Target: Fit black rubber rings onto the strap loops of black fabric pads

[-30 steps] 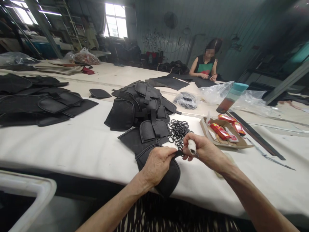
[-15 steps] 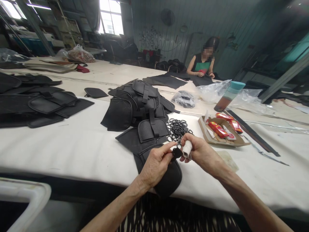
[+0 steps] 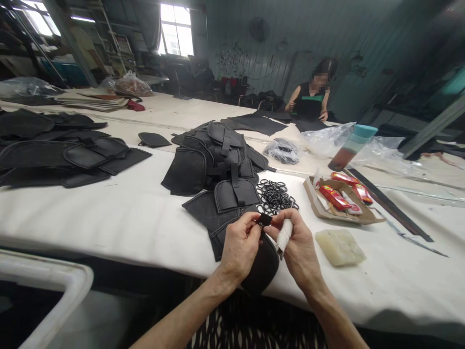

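One short black strap (image 3: 265, 219) sits between the two hands in the head view, above the near edge of the worktop (image 3: 145, 218). It lies just off the fingertips' end of the left hand (image 3: 238, 245), which pinches it between thumb and forefinger. The right hand (image 3: 300, 245) is curled around a white-wrapped handle (image 3: 284, 236), which slants down toward the near edge; its fingertips meet the right side of the strap, though whether they grip it too cannot be told. Below both hands, a rounded black flap (image 3: 267, 266) reaches over the edge. Just beyond the fingertips is a heap of black rings (image 3: 274, 196), with a pile of black pieces (image 3: 218, 150) to its left. Right of the right hand, near but apart, lies a pale yellowish block (image 3: 340, 247); farther back stands a cardboard tray (image 3: 314, 198) holding red packets (image 3: 334, 198).
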`<state>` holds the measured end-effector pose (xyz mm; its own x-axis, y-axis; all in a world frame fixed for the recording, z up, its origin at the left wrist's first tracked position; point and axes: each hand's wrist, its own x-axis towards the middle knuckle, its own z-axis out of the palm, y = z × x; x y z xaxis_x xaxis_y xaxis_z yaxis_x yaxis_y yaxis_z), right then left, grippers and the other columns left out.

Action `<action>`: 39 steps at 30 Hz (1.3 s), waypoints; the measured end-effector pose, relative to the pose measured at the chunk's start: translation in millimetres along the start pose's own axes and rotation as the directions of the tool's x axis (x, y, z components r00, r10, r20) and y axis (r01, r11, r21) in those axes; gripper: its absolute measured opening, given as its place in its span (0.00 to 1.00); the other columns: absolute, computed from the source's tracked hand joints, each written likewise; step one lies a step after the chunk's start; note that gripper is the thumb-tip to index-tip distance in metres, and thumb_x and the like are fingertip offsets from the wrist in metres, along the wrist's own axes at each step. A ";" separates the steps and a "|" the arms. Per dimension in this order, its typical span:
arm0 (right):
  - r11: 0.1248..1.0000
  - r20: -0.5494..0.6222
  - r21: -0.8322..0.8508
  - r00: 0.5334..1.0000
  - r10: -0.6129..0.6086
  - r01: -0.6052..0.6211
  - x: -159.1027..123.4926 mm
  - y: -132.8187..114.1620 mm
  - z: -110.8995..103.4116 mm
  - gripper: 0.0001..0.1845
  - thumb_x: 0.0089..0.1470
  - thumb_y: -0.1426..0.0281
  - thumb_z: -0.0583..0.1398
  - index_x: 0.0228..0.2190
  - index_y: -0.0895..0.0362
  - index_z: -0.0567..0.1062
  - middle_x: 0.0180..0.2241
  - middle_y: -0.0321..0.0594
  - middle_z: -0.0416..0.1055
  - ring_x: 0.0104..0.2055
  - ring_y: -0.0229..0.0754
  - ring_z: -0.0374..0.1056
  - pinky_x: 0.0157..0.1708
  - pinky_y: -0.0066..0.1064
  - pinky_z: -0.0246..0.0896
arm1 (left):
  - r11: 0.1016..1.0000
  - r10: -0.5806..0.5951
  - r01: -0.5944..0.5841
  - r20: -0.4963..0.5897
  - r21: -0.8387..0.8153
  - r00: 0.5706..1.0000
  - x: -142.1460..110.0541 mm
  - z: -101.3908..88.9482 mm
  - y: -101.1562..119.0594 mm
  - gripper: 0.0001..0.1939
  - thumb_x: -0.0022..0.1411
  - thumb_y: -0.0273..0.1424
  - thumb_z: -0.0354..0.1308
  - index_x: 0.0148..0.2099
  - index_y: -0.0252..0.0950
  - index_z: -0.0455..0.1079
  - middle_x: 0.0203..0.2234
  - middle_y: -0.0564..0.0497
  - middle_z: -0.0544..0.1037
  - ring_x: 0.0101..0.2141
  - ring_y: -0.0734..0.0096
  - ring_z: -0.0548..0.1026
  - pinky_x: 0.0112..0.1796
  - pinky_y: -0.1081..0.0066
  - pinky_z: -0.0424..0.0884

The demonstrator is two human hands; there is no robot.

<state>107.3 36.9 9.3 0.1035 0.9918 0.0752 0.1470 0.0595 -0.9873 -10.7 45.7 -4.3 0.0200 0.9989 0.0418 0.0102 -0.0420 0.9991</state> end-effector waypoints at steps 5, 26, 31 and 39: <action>0.999 0.024 -0.005 0.999 -0.037 0.037 4.7 0.4 0.0 0.08 0.46 0.73 0.59 0.28 0.53 0.63 0.27 0.29 0.62 0.25 0.34 0.56 0.24 0.25 0.53 | 0.988 0.033 -0.031 -0.014 0.153 0.999 -3.7 -1.1 -1.5 0.10 0.59 0.29 0.50 0.42 0.37 0.69 0.26 0.51 0.76 0.29 0.67 0.74 0.32 0.70 0.71; 0.171 0.650 -0.271 0.312 -0.693 0.947 -38.9 -25.4 2.5 0.14 0.54 0.83 0.49 0.25 0.59 0.70 0.20 0.39 0.69 0.24 0.39 0.61 0.26 0.31 0.56 | 0.476 -0.701 0.793 0.381 -0.380 0.603 -19.0 -28.5 17.6 0.11 0.55 0.28 0.57 0.23 0.27 0.71 0.15 0.49 0.73 0.17 0.75 0.70 0.23 0.75 0.66; 0.273 0.627 -0.268 0.382 -0.679 0.924 -41.2 -24.5 -6.2 0.15 0.56 0.82 0.48 0.27 0.58 0.70 0.21 0.38 0.69 0.24 0.38 0.63 0.25 0.30 0.58 | 0.419 -0.703 0.738 0.326 -0.529 0.632 -27.7 -24.5 26.6 0.12 0.58 0.25 0.53 0.25 0.25 0.72 0.18 0.47 0.75 0.19 0.75 0.72 0.26 0.75 0.68; 0.869 0.290 -0.168 0.866 -0.407 0.465 -40.6 -12.6 -27.1 0.08 0.54 0.76 0.58 0.33 0.51 0.67 0.31 0.33 0.72 0.32 0.35 0.70 0.30 0.23 0.64 | 0.276 -0.603 0.632 0.382 -0.724 0.700 -39.8 -9.9 27.0 0.13 0.61 0.26 0.49 0.30 0.27 0.72 0.20 0.49 0.74 0.22 0.74 0.73 0.31 0.70 0.72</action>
<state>128.0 -7.2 22.5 -0.2559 0.8676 0.4263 0.3411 0.4937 -0.8000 -21.1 5.0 21.1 0.3898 0.7176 -0.5772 -0.7086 0.6340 0.3097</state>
